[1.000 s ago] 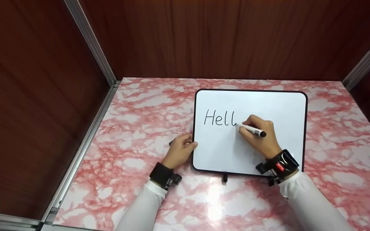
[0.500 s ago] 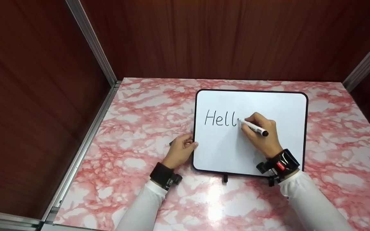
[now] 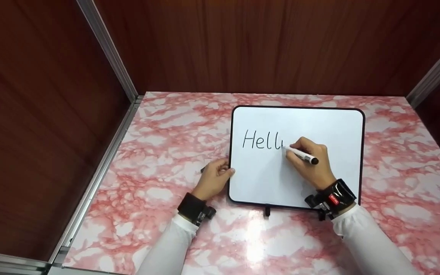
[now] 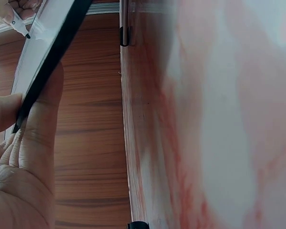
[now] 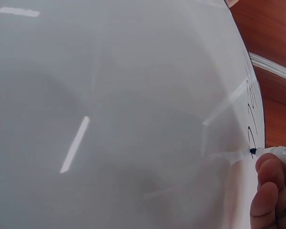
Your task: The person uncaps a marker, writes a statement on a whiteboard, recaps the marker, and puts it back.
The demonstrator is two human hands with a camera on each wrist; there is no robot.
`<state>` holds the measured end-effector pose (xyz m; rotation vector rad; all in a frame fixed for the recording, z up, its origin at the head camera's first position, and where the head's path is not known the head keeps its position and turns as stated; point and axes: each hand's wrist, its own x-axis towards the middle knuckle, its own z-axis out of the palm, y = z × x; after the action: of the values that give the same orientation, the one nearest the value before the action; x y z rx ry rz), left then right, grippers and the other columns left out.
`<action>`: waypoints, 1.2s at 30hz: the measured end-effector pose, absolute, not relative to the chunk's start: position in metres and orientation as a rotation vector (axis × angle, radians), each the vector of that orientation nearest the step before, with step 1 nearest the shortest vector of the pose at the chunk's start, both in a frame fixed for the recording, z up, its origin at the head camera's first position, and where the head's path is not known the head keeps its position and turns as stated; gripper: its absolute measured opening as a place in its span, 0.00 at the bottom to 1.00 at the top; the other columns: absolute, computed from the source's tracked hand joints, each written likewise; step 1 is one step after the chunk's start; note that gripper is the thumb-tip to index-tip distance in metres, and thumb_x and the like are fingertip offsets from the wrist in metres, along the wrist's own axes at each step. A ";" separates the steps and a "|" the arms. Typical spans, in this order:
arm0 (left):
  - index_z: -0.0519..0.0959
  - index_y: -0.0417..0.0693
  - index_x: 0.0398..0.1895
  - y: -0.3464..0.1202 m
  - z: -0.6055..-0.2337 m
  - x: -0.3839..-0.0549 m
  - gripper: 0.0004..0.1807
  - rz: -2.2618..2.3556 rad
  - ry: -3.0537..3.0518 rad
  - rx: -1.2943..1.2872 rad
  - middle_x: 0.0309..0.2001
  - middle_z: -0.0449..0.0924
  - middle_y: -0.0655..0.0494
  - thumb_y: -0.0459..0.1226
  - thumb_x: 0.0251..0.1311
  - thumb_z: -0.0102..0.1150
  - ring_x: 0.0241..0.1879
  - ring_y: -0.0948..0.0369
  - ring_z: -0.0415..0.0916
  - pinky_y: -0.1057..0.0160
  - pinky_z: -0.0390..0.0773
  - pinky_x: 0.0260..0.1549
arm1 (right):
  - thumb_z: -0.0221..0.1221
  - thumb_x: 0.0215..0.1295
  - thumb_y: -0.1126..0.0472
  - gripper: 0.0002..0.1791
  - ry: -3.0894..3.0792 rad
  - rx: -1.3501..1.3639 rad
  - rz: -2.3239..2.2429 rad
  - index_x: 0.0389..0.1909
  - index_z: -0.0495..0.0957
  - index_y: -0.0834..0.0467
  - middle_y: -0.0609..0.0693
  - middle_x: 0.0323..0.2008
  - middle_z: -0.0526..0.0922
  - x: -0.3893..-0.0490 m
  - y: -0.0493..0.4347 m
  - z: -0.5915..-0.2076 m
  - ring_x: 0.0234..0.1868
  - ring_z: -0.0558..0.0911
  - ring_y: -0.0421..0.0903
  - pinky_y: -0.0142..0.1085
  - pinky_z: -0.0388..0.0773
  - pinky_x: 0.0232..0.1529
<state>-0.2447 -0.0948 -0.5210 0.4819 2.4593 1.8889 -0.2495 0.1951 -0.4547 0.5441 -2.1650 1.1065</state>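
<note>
A whiteboard (image 3: 262, 179) with a black frame stands tilted on small black feet (image 3: 267, 211). Black handwriting (image 3: 260, 140) reads "Hell", followed by a short stroke at the pen tip. My right hand (image 3: 313, 164) grips a white marker (image 3: 302, 154) with a black end, its tip touching the board; the right wrist view shows the dark nib (image 5: 253, 151) against the surface. At the board's left edge, my left hand (image 3: 214, 179) pinches the frame. In the left wrist view the thumb (image 4: 5, 113) lies on the front and the fingers behind the black edge (image 4: 52, 62).
The board stands on a red-and-white marbled table (image 3: 159, 214). A dark thin piece (image 3: 203, 169) sticks out behind my left hand. Brown wood-grain panels (image 3: 262, 49) with metal rails (image 3: 109, 49) enclose the back and sides.
The marker tip moved slightly up and right after the second "l", then back down, leaving a short stroke there. My left hand and the board hold their place.
</note>
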 end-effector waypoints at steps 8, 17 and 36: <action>0.78 0.32 0.51 -0.096 -0.522 -0.244 0.15 1.900 2.453 0.480 0.41 0.82 0.44 0.30 0.62 0.61 0.42 0.56 0.79 0.63 0.80 0.44 | 0.66 0.48 0.71 0.07 -2.177 0.540 1.132 0.20 0.79 0.57 0.39 0.16 0.79 -0.247 0.197 -0.457 0.14 0.70 0.38 0.26 0.63 0.14; 0.76 0.25 0.51 -0.095 -0.487 -0.226 0.14 1.871 2.456 0.528 0.45 0.80 0.35 0.25 0.63 0.57 0.47 0.48 0.78 0.61 0.79 0.47 | 0.66 0.47 0.72 0.09 -2.141 0.523 1.116 0.20 0.79 0.54 0.39 0.16 0.79 -0.247 0.201 -0.460 0.14 0.68 0.38 0.25 0.61 0.14; 0.76 0.28 0.53 -0.094 -0.518 -0.244 0.17 1.911 2.430 0.478 0.46 0.80 0.39 0.28 0.62 0.59 0.47 0.51 0.78 0.63 0.79 0.47 | 0.65 0.52 0.69 0.05 -2.113 0.461 1.106 0.23 0.80 0.59 0.42 0.17 0.80 -0.255 0.203 -0.455 0.15 0.71 0.39 0.25 0.64 0.16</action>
<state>-0.2439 -0.0936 -0.5185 0.4781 2.4303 1.9110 -0.2553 0.2031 -0.4546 0.4607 -2.1133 1.1061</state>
